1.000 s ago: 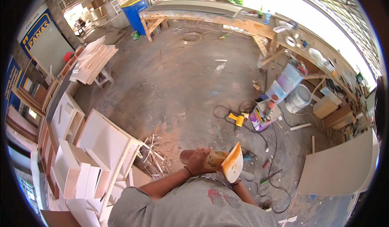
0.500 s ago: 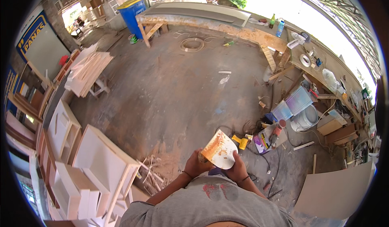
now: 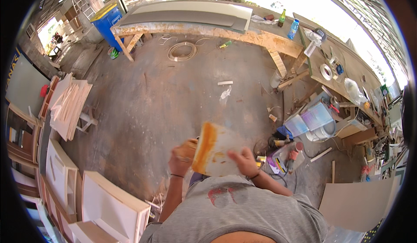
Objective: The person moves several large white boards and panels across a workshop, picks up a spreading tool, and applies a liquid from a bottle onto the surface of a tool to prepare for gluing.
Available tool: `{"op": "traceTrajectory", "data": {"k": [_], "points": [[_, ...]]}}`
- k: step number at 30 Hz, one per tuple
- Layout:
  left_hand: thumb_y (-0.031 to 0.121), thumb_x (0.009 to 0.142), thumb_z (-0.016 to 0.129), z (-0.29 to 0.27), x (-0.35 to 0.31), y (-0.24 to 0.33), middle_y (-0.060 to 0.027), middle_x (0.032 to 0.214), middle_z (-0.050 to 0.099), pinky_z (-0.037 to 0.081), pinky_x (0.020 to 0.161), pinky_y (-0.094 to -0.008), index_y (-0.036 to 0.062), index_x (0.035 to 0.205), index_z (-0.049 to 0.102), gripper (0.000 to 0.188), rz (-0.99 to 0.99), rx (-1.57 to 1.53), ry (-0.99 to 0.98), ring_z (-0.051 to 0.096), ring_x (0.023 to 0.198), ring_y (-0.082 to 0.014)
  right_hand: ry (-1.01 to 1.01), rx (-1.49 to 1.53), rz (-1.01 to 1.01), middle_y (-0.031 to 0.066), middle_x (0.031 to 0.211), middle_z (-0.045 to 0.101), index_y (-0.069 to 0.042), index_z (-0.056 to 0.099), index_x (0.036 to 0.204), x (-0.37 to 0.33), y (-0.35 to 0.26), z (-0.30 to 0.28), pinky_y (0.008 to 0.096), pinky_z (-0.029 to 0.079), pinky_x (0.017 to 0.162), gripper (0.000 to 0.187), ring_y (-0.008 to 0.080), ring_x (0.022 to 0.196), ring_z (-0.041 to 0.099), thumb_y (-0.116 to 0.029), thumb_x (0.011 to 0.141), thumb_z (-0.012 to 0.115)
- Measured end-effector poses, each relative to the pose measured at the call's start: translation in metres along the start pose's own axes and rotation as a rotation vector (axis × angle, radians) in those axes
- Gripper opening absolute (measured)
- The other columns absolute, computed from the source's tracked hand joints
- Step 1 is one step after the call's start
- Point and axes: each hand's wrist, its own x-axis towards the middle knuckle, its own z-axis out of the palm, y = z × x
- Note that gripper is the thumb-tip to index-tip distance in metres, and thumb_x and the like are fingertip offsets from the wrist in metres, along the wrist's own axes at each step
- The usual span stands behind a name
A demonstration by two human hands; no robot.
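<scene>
A dusty grey floor (image 3: 173,99) stretches to a long wooden tabletop (image 3: 269,41) on the far side. Stacked pale wood sheets (image 3: 71,108) sit at left. Near, in the middle, an orange-smeared white board (image 3: 223,149) is held above the floor — the left hand (image 3: 179,159) has its grip clamped on the board's left side; the right hand (image 3: 247,162) blurs at the right edge, its grip impossible to tell.
</scene>
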Motion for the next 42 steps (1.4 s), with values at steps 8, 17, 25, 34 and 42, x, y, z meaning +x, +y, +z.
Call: {"op": "traceTrajectory", "data": {"k": [8, 17, 25, 34, 42], "points": [[0.020, 0.049, 0.085, -0.051, 0.193, 0.000, -0.0167, 0.113, 0.051, 0.044, 0.087, -0.0389, -0.0013, 0.113, 0.039, 0.082, -0.354, -0.032, 0.236, 0.053, 0.101, -0.0289, 0.465, 0.448, -0.267, 0.0046, 0.099, 0.060, -0.008, 0.047, 0.116, 0.195, -0.100, -0.062, 0.0297, 0.046, 0.063, 0.036, 0.0144, 0.083, 0.057, -0.022, 0.086, 0.058], [0.028, 0.058, 0.083, 0.014, 0.459, 0.017, -0.0109, 0.116, 0.051, 0.044, 0.088, -0.0356, -0.0014, 0.124, 0.037, 0.085, 0.085, -0.449, 0.257, 0.052, 0.103, -0.0222, 0.744, 0.618, -0.341, 0.0009, 0.099, 0.059, -0.011, 0.049, 0.115, 0.338, -0.092, -0.080, 0.0286, 0.043, 0.057, 0.034, 0.0121, 0.074, 0.054, -0.013, 0.081, 0.057], [0.023, 0.063, 0.081, 0.117, 0.726, 0.123, -0.0049, 0.098, 0.058, 0.046, 0.079, -0.0299, 0.0018, 0.107, 0.052, 0.057, 0.286, -0.705, -0.033, 0.057, 0.088, -0.0163, 0.761, 0.645, -0.385, 0.0010, 0.107, 0.058, -0.012, 0.047, 0.118, 0.461, -0.079, -0.130, 0.0291, 0.046, 0.055, 0.039, 0.0148, 0.088, 0.058, -0.010, 0.080, 0.054], [0.042, 0.054, 0.083, 0.265, 0.977, 0.208, -0.0154, 0.103, 0.059, 0.047, 0.082, -0.0329, -0.0041, 0.113, 0.043, 0.085, 0.347, -0.401, -0.082, 0.059, 0.095, -0.0245, 0.845, 0.462, -0.434, 0.0058, 0.111, 0.057, -0.007, 0.046, 0.121, 0.572, -0.111, -0.163, 0.0297, 0.046, 0.057, 0.041, 0.0178, 0.088, 0.058, -0.008, 0.081, 0.053], [0.052, 0.046, 0.082, 0.399, 1.119, 0.195, -0.0207, 0.108, 0.057, 0.045, 0.089, -0.0381, -0.0051, 0.116, 0.041, 0.099, 0.230, -0.235, -0.027, 0.057, 0.100, -0.0329, 1.303, 0.417, -0.429, 0.0049, 0.109, 0.058, -0.006, 0.048, 0.119, 0.591, -0.092, -0.151, 0.0292, 0.047, 0.058, 0.036, 0.0162, 0.086, 0.058, -0.011, 0.083, 0.055]]}}
